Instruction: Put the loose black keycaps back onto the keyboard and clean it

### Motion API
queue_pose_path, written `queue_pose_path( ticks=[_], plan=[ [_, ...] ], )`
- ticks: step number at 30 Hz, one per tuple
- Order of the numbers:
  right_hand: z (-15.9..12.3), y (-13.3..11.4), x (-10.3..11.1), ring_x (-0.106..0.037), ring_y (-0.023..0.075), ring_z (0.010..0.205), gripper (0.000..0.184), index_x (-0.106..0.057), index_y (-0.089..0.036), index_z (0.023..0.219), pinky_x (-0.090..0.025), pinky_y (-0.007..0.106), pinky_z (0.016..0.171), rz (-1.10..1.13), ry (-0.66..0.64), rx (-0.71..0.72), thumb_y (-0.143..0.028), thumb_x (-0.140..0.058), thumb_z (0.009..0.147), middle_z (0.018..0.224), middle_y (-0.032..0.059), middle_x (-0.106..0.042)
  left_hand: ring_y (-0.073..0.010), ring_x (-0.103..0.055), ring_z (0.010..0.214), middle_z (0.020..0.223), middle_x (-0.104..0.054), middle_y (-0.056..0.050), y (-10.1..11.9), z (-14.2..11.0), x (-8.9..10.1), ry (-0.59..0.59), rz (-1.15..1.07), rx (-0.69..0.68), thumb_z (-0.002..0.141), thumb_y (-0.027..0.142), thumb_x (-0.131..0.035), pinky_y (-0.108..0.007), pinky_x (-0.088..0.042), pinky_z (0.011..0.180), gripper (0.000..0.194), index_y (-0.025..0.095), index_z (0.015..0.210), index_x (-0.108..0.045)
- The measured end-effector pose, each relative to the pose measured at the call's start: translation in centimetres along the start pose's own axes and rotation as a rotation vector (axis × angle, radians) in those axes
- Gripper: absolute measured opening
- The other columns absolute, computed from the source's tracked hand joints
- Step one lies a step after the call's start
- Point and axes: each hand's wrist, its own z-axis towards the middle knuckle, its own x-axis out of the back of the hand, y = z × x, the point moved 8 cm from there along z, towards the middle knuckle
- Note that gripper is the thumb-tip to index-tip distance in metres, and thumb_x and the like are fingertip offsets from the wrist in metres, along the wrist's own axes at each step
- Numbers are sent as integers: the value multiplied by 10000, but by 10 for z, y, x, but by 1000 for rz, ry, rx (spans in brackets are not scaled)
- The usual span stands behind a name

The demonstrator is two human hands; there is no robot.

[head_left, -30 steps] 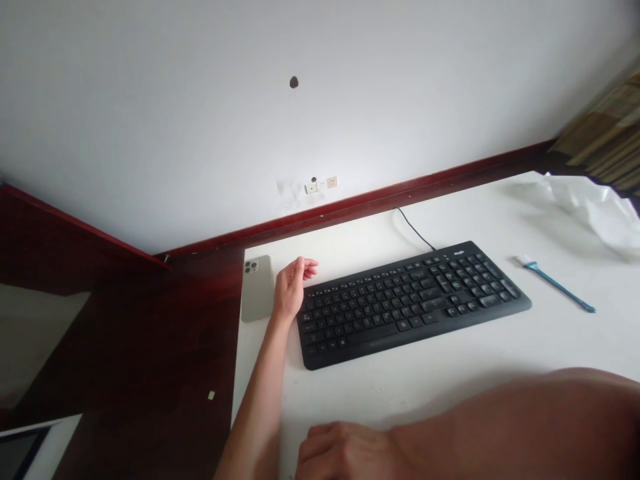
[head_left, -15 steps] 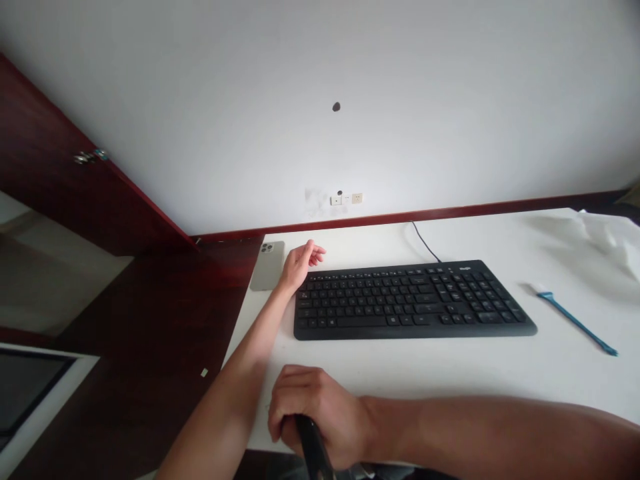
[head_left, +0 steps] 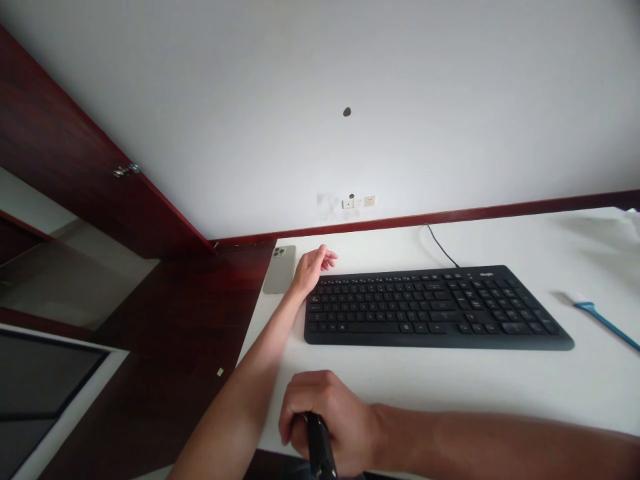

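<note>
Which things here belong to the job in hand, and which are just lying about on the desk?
Seem part of the job:
black handle, gripped in the right hand
black keyboard, beside the left hand

Seem just lying about:
smartphone
blue-handled brush

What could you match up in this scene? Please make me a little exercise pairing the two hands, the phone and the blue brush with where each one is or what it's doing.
Column 1:
1. Left hand
2. Right hand
3. Phone
4. Blue-handled brush

Column 2:
A. Lying to the right of the black keyboard
B. Closed around a black handle
C. Lying at the far left corner of the white desk
D. Loosely curled beside the keyboard's top-left corner

Right pairs: 1-D, 2-B, 3-C, 4-A.
</note>
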Motion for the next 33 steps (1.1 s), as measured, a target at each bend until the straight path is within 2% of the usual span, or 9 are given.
queue_pose_path(
  ticks=[7, 13, 17, 20, 22, 25, 28, 30, 33],
  plan=[
    [2, -12, 11, -574, 132, 666, 122, -577, -225, 777, -501, 221, 688, -34, 113, 137, -113, -547, 738, 709, -1, -664, -155, -612, 683, 759, -717, -70, -3, 1, -1, -6, 9, 13, 1006, 690, -468, -287, -491, 677, 646, 143, 907, -797],
    [12, -12, 34, -659, 161, 846, 134, -611, -212, 799, -541, 288, 849, -84, 235, 64, -132, -503, 803, 856, 42, -713, -164, -625, 683, 762, -723, -79, -1, 0, 1, 27, 1, 28, 983, 727, -466, -296, -511, 676, 672, 150, 895, -797],
    [16, -12, 55, -632, 137, 709, 168, -630, -208, 804, -539, 258, 730, -263, 102, 41, -183, -484, 883, 795, 25, -707, -172, -658, 691, 779, -728, -94, 1, 0, 2, 53, -113, 71, 943, 752, -517, -306, -548, 696, 666, 143, 888, -783],
    [6, -27, 100, -650, 152, 735, 197, -669, -206, 891, -552, 281, 764, -480, 91, 126, -259, -487, 944, 848, 47, -733, -184, -695, 721, 825, -743, -108, 1, 0, -3, 38, -195, 98, 918, 758, -554, -316, -574, 722, 657, 137, 913, -771],
    [-8, -37, 146, -666, 166, 739, 255, -697, -212, 932, -540, 290, 728, -625, 176, 108, -332, -480, 991, 842, 51, -740, -189, -707, 727, 833, -741, -107, 2, 0, -11, 0, -209, 87, 915, 749, -571, -318, -583, 724, 647, 132, 930, -768],
    [-41, -43, 231, -659, 172, 682, 381, -727, -204, 888, -490, 291, 636, -775, 482, -111, -415, -444, 1033, 781, 52, -728, -186, -708, 732, 815, -734, -100, 5, -2, -27, -95, -141, 43, 931, 704, -596, -312, -585, 728, 607, 124, 928, -775],
    [-70, -48, 290, -640, 178, 655, 412, -736, -192, 847, -474, 304, 640, -857, 760, -200, -432, -453, 1027, 738, 52, -710, -179, -699, 719, 771, -720, -88, 6, 2, -35, -98, -137, 12, 946, 673, -603, -305, -579, 718, 579, 120, 932, -772],
    [-80, -45, 309, -653, 187, 673, 356, -746, -187, 870, -474, 303, 651, -865, 867, -250, -401, -494, 1001, 731, 49, -710, -168, -685, 691, 749, -708, -78, 6, 7, -40, -97, -123, 14, 946, 672, -604, -295, -567, 698, 577, 118, 931, -766],
    [-78, -38, 313, -642, 183, 647, 301, -748, -187, 861, -461, 297, 641, -875, 850, -284, -357, -523, 967, 684, 33, -693, -159, -669, 679, 749, -701, -77, 6, 14, -51, -143, -69, 21, 944, 682, -599, -288, -555, 693, 595, 112, 906, -767]
  ],
)
